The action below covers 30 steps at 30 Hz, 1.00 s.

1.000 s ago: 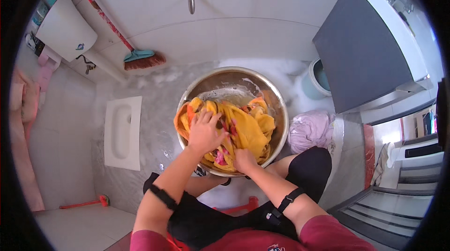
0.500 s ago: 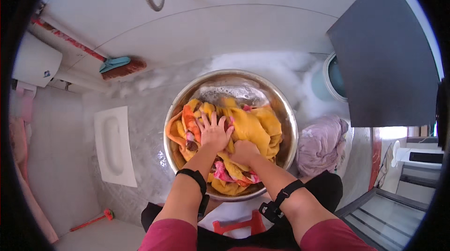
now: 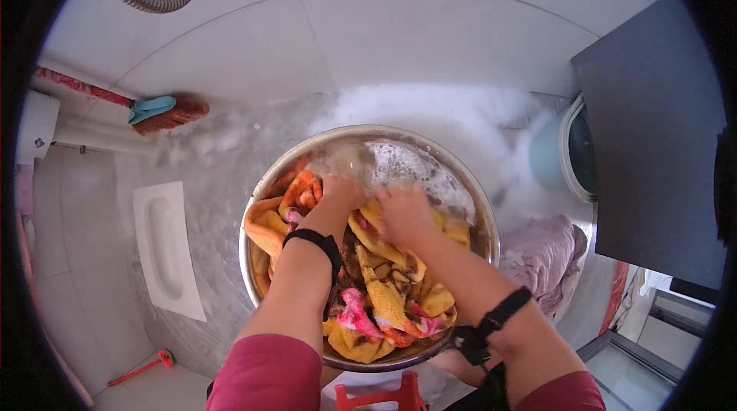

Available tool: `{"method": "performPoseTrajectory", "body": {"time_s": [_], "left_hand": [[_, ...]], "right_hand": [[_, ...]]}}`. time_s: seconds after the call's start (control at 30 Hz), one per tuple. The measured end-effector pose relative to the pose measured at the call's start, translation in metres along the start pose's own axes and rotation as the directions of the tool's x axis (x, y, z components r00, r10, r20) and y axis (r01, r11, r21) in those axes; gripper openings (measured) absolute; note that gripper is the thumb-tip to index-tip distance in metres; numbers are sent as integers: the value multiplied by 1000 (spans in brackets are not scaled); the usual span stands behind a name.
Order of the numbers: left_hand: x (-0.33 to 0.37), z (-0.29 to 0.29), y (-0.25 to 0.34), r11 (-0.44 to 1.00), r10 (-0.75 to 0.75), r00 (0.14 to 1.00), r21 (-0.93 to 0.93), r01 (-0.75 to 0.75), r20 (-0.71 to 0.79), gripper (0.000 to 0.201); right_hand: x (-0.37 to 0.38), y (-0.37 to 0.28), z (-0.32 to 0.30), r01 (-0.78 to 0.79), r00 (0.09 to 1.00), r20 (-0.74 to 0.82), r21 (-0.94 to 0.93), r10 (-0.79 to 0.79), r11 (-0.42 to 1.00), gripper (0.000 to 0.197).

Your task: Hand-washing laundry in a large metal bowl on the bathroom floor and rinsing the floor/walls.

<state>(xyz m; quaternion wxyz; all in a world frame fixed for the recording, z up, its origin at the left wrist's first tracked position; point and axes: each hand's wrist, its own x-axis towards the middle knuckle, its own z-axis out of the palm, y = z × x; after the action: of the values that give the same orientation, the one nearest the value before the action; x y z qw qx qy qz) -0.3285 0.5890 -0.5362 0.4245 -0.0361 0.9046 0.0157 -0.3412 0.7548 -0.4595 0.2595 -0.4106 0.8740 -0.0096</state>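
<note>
One cloth (image 3: pixel 380 299) in the round, shiny metal basin (image 3: pixel 368 132), as I see it remotely: plush, bunched, yellow w/ pink & orange patches. L hand (image 3: pixel 343 190) in basin's far half, fingers blurred; can't tell how open or if gripping. R hand (image 3: pixel 405 213) beside it, part-curled on cloth, grip unclear. Bubbly suds (image 3: pixel 418 169) inside basin's far side; wrinkled lilac bundle (image 3: pixel 541 257) right of basin.

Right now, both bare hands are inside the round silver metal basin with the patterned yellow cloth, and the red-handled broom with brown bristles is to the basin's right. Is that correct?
Not quite: the broom is left of the basin, as the head view shows. The left hand and right hand are inside with the cloth, as stated.
</note>
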Motion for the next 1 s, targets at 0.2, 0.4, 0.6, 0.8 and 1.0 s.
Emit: {"method": "performPoseTrajectory", "body": {"time_s": [0.2, 0.4, 0.6, 0.8, 1.0], "left_hand": [[-22, -19, 19, 975, -156, 957, -196, 108, -245, 53], [-119, -19, 17, 939, -208, 911, -332, 85, -355, 54], [-251, 8, 11, 911, -162, 850, -407, -67, -501, 36], [-362, 41, 41, 903, -42, 768, -354, -245, -639, 27], [-383, 96, 73, 944, 329, 859, 134, -300, -393, 25]], "right_hand": [[-13, 57, 26, -494, 866, 244, 546, 436, 677, 107], [-57, 31, 22, -337, 940, 143, 542, 311, 770, 94], [-191, -73, -32, -282, 944, -20, 466, 329, 839, 83], [-286, -120, -8, -197, 954, -126, 415, 270, 888, 53], [-301, -125, 55, -185, 976, -65, 251, 207, 950, 36]]}}
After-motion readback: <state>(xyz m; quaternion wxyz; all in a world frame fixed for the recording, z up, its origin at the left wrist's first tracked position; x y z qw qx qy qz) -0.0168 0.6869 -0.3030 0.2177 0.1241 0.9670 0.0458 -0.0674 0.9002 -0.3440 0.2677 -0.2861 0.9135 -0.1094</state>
